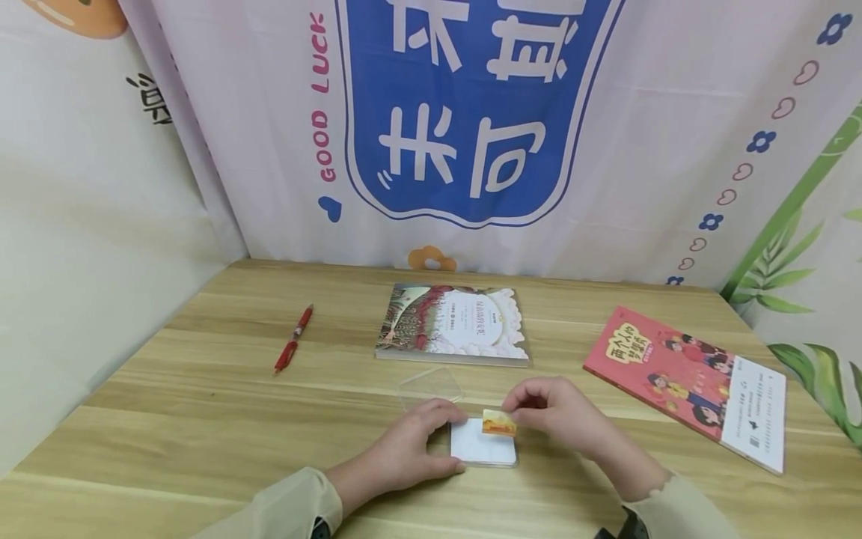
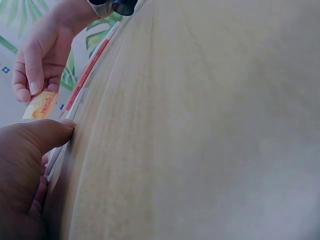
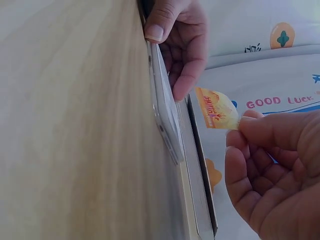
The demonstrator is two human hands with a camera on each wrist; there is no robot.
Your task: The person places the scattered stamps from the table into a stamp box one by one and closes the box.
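My right hand (image 1: 548, 412) pinches a small yellow-orange printed paper slip (image 1: 499, 423) by its edge between thumb and forefinger. In the right wrist view the slip (image 3: 216, 108) curves slightly and carries red lettering. Below it on the table lies a white stack of small rounded sheets (image 1: 481, 443) in a shallow clear case. My left hand (image 1: 411, 442) grips this stack at its left side, fingers at the far edge and thumb at the near edge. A clear plastic lid (image 1: 431, 385) lies just beyond the left hand, partly overlapped by it.
A book with a garden-like cover (image 1: 454, 322) lies farther back on the wooden table (image 1: 202, 419). To the right is a pink book (image 1: 680, 378), and a red pen (image 1: 294, 340) lies at the left. Printed cloth (image 1: 269, 112) hangs behind the table.
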